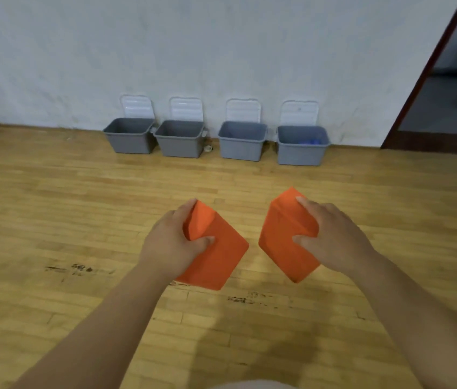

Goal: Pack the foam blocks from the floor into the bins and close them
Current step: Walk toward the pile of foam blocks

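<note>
My left hand [169, 242] grips an orange foam block [219, 256] from its left side, held above the wooden floor. My right hand [331, 237] grips a second orange foam block [280, 237] from its right side. Both blocks are tilted, with a gap between them. Ahead, several grey bins stand in a row against the wall, their white lids tipped up behind them: the leftmost bin [129, 140], its neighbour [179, 143], the third bin [242, 146] and the rightmost bin [301, 150]. Something blue [313, 141] lies inside the rightmost bin.
The wooden floor [81, 206] stretches between me and the bins, with dark scuff marks [73, 269] near my arms. A small roll-like object [208, 148] lies between the second and third bins. A dark-framed doorway [446, 108] opens at the right.
</note>
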The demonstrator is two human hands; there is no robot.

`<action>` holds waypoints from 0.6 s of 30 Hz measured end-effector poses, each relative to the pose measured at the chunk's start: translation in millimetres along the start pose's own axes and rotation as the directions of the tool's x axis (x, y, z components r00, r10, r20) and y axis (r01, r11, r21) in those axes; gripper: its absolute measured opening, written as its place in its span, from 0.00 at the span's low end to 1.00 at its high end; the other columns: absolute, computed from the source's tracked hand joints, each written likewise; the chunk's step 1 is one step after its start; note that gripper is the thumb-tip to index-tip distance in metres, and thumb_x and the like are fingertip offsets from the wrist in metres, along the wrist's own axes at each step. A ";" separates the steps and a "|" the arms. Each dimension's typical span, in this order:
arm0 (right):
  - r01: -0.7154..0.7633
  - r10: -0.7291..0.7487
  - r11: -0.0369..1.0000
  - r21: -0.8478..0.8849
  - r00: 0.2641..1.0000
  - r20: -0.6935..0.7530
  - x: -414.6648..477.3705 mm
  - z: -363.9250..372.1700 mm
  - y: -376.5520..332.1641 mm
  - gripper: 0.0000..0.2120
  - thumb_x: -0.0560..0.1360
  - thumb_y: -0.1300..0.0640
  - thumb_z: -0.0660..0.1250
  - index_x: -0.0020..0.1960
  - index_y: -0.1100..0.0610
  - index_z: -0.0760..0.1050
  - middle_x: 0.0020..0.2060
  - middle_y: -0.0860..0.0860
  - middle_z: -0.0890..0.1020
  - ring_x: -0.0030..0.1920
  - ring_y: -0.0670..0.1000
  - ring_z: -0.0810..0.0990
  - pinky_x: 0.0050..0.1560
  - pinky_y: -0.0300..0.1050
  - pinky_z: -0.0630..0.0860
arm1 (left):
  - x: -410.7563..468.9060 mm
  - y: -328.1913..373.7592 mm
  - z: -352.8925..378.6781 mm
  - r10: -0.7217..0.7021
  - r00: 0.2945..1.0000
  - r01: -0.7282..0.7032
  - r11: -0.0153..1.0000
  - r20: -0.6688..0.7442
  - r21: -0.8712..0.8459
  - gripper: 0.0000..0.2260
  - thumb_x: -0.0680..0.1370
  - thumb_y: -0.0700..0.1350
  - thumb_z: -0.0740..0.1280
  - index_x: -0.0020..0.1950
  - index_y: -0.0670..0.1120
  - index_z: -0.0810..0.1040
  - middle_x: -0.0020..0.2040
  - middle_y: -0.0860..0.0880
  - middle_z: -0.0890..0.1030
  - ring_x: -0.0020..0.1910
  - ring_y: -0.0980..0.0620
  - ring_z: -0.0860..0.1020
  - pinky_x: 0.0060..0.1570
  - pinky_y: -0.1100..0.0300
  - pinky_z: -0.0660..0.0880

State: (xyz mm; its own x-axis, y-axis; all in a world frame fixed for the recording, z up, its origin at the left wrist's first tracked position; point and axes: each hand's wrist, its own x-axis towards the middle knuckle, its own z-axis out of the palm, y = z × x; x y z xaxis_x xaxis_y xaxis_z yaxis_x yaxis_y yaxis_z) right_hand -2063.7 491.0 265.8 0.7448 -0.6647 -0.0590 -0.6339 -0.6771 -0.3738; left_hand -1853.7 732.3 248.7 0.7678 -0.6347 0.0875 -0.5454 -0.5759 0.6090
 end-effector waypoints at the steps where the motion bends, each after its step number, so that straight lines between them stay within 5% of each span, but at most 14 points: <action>1: -0.008 0.008 1.000 0.006 1.000 -0.006 11.3 -6.3 7.6 0.40 0.75 0.38 0.68 0.79 0.35 0.48 0.72 0.47 0.66 0.70 0.52 0.68 0.67 0.53 0.71 | 12.8 9.2 5.9 0.010 1.000 -0.010 1.000 0.004 -0.010 0.41 0.71 0.63 0.74 0.79 0.63 0.57 0.66 0.56 0.73 0.63 0.52 0.73 0.62 0.47 0.75; 18: -0.172 0.167 0.978 0.117 0.985 0.048 265.0 27.4 33.0 0.41 0.74 0.38 0.69 0.79 0.33 0.48 0.67 0.44 0.68 0.65 0.49 0.70 0.63 0.50 0.73 | 305.8 -25.0 72.0 0.045 0.980 -0.049 0.999 0.192 0.020 0.41 0.70 0.63 0.74 0.79 0.63 0.58 0.62 0.57 0.74 0.59 0.53 0.74 0.58 0.50 0.76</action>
State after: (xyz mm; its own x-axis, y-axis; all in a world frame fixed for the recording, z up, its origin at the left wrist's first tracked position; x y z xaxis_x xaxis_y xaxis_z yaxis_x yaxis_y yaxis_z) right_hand -1881.6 301.2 212.5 0.6374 -0.7526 -0.1654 -0.7237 -0.5110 -0.4639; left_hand -1629.5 515.5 203.5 0.6639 -0.7468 -0.0381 -0.5893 -0.5539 0.5881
